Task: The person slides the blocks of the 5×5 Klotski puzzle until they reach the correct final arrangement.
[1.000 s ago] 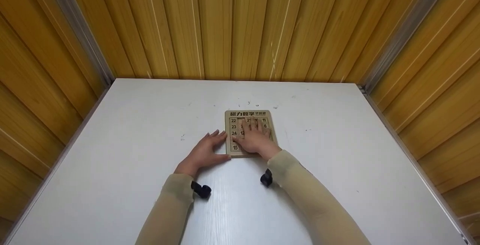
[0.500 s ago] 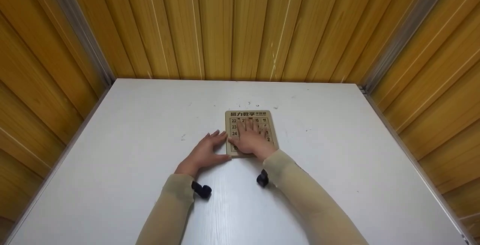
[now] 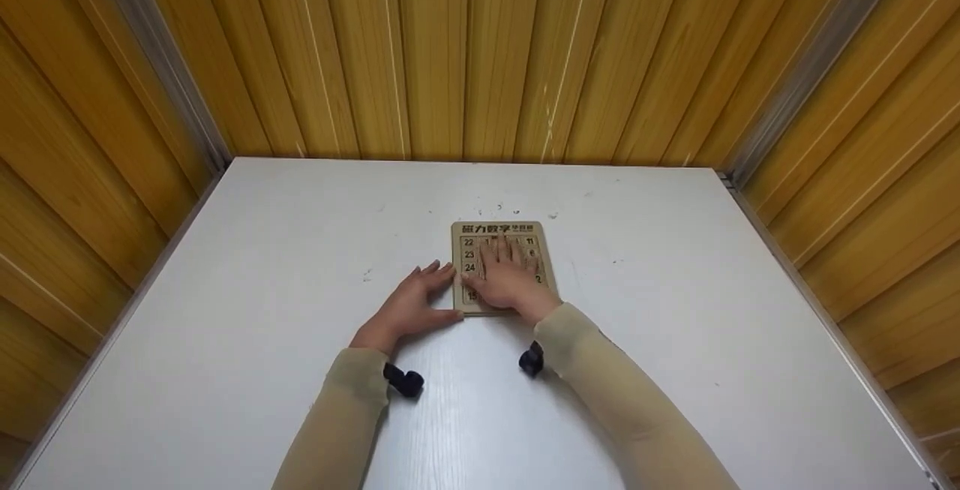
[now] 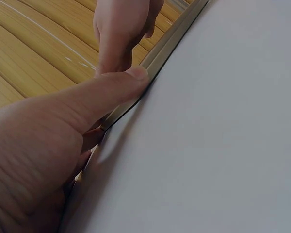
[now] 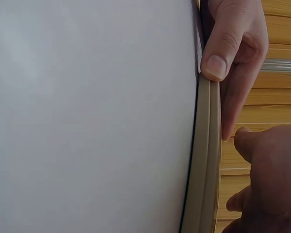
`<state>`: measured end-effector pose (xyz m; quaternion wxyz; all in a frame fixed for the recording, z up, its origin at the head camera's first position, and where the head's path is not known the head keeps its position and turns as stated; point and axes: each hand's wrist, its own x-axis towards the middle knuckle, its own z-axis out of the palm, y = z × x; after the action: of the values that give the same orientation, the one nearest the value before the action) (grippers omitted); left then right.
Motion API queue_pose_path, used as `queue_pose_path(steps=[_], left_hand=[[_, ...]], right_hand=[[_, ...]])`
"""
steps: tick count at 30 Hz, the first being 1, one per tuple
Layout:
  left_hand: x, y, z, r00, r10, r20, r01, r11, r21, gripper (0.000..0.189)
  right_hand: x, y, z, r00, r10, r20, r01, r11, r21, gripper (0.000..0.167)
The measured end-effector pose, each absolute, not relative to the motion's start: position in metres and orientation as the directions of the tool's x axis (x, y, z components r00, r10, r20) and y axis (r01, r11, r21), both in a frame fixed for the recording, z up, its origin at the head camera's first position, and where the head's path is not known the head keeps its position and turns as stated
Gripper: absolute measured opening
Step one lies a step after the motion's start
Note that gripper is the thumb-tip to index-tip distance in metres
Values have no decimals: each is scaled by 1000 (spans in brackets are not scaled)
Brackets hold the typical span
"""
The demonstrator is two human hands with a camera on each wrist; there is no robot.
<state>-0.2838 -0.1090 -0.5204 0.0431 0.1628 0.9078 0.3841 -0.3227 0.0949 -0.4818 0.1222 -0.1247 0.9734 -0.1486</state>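
Observation:
A wooden sliding number puzzle (image 3: 495, 228) lies flat on the white table, Chinese characters along its top and rows of numbered tiles below. My right hand (image 3: 510, 281) lies over the middle of it, fingers spread and pointing away from me, fingertips on the upper tiles; the tiles beneath are hidden. Tiles 22, 23 and 24 show in the left column. My left hand (image 3: 409, 304) braces the near left corner: straight fingers at the left edge, thumb against the near edge. In the left wrist view the left thumb (image 4: 109, 92) presses the puzzle's side (image 4: 160, 56).
The white table (image 3: 225, 287) extends around the puzzle, with small dark marks (image 3: 498, 208) behind it. Yellow wood-look panels (image 3: 435, 55) enclose the back and sides. A small black camera (image 3: 405, 381) is strapped to each wrist.
My right hand shifted slightly left and then back right over the tiles. The tile 21 in the top row slid one place left. My left hand and the puzzle's frame stayed put.

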Motion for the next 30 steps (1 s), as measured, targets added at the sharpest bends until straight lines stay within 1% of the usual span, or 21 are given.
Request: queue_pose_path(steps=[7, 12, 16, 25, 30], left_hand=[[-284, -108, -520, -943, 328, 50, 264, 652, 711, 86], [-284, -107, -522, -951, 308, 35, 241, 663, 708, 87], [-284, -106, -521, -953, 301, 26, 230, 669, 707, 86], [-284, -107, -521, -947, 319, 43, 254, 657, 710, 86], [-285, -108, -522, -944, 326, 44, 261, 659, 706, 86]], right_hand=[[-322, 116, -478, -952, -216, -218, -141, 939, -314, 88], [-322, 121, -480, -950, -222, -219, -143, 934, -327, 88], [-322, 122, -480, -950, -224, -215, -150, 937, -315, 88], [-320, 117, -478, -953, -226, -202, -160, 941, -300, 88], [-321, 112, -479, -950, -220, -221, -152, 946, -286, 88]])
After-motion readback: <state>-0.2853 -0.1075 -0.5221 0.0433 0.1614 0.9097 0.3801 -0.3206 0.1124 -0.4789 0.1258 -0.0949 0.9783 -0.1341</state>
